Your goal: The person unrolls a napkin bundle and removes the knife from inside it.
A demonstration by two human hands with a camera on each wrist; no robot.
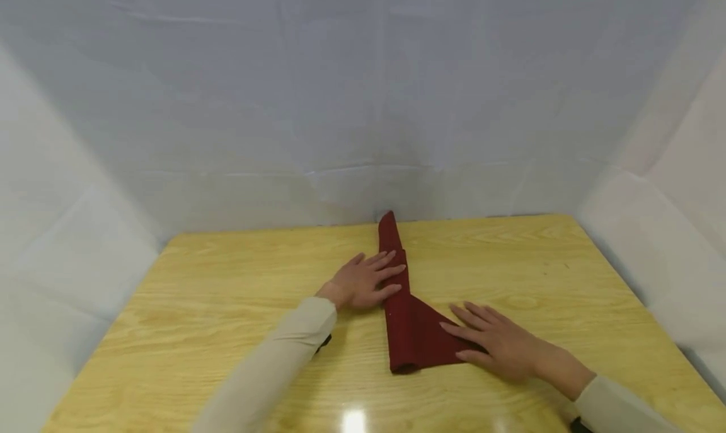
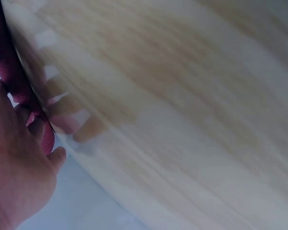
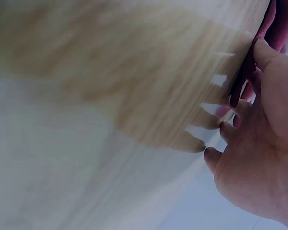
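Observation:
A dark red cloth lies on the wooden table, its left part folded or rolled into a long narrow strip that runs toward the back edge. A flat triangular flap spreads from the strip to the right. My left hand rests on the middle of the strip with fingers spread. On the flap's right corner lies my right hand, its fingers extended and covering that tip. The left wrist view shows the red cloth under the fingers; in the right wrist view, the cloth shows beside the thumb.
The glossy wooden table reflects light near its front. White sheeting hangs behind the table and along both sides. The cloth's far tip reaches the table's back edge.

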